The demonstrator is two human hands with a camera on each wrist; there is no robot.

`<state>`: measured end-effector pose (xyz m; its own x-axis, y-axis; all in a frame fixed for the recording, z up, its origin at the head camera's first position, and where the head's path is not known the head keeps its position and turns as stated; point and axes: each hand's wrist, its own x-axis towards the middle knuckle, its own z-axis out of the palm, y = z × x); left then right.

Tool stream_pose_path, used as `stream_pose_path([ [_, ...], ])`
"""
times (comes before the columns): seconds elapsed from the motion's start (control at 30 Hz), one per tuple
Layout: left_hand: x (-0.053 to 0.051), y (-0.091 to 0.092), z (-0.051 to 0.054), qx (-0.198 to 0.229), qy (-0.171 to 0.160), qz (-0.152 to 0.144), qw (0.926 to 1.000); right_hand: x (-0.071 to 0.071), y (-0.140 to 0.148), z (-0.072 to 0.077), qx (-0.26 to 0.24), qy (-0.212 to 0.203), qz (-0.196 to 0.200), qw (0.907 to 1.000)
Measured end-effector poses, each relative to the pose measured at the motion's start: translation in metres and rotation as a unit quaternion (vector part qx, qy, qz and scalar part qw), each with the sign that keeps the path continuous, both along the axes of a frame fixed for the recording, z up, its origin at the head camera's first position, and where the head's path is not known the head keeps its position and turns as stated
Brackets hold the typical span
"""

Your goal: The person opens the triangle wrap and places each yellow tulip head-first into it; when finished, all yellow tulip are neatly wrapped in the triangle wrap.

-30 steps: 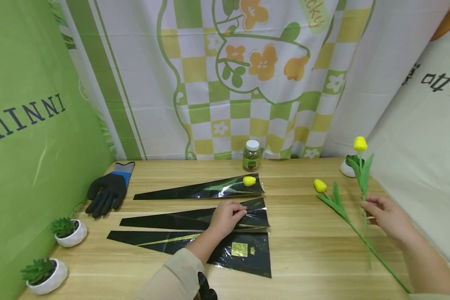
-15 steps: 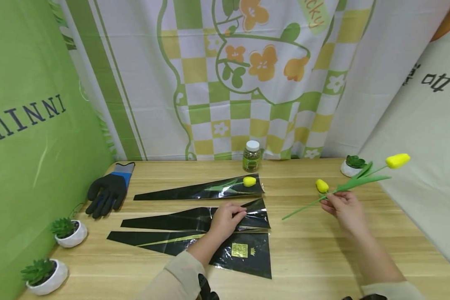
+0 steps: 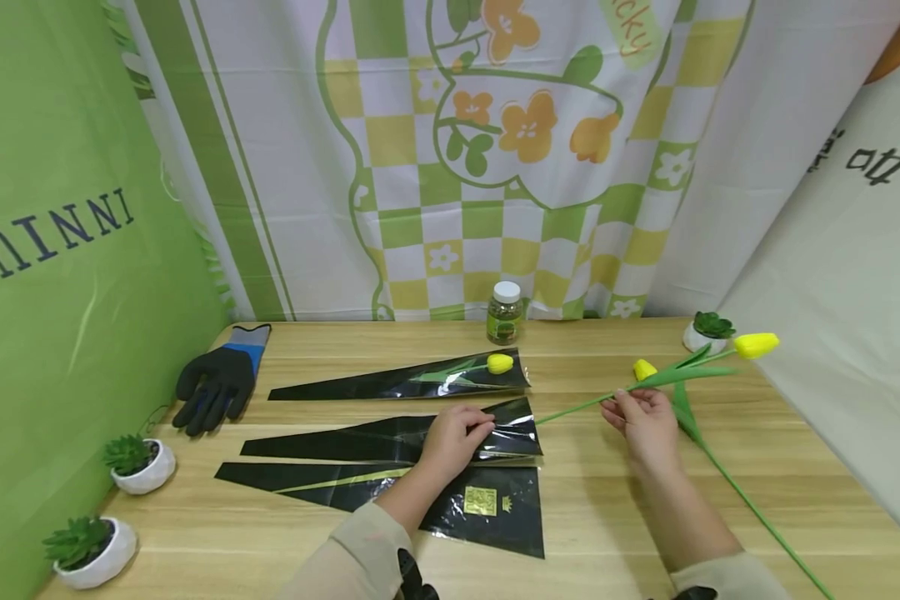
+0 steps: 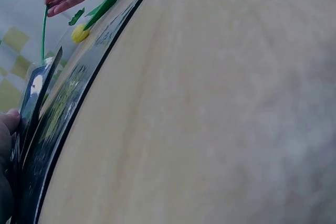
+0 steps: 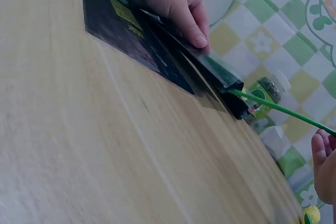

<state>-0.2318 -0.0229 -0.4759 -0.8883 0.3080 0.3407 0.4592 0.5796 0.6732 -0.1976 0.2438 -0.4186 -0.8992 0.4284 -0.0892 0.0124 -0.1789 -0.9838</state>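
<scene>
My left hand (image 3: 453, 437) pinches the wide right end of the middle black flower sleeve (image 3: 330, 439), lifting its upper film so the mouth gapes. The right hand (image 3: 645, 425) pinches the green stem of a yellow artificial tulip (image 3: 756, 345), its bloom pointing right. In the right wrist view the stem (image 3: 581, 408) enters the sleeve's mouth; how far in is hidden. Behind, another black sleeve (image 3: 345, 388) contains a yellow tulip (image 3: 500, 363). Nearest me lies a flat black sleeve (image 3: 506, 532) with gold print. A loose tulip (image 3: 757, 508) lies on the right, partly behind my right hand.
A lidded jar (image 3: 504, 315) stands at the back of the wooden table (image 3: 607, 533). A black and blue work glove (image 3: 221, 379) lies back left. Small white pots hold succulents, two at the left (image 3: 142, 467) and one back right (image 3: 707, 333).
My right hand has moved left with the tulip, which has swung from upright to a low slant, and its stem end has reached the sleeve's mouth. The left hand stays in place.
</scene>
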Motion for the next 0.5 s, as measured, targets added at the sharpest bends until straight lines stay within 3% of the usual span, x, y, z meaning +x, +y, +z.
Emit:
stream_pose_path([
  [0.2, -0.0003, -0.0004, 0.0017, -0.003, 0.009, 0.003, 1.0, -0.0018, 0.0006, 0.0059, -0.048, 0.03, -0.055, 0.9969],
  [0.33, -0.0001, -0.001, 0.0029, -0.004, 0.01, 0.006, 0.9999, -0.0014, 0.0015, 0.0099, -0.07, 0.03, -0.057, 0.9955],
  [0.5, -0.0001, -0.0009, 0.0038, -0.008, 0.008, 0.006, 0.9999, 0.0, -0.0022, 0.0076, -0.061, 0.021, -0.041, 0.9971],
])
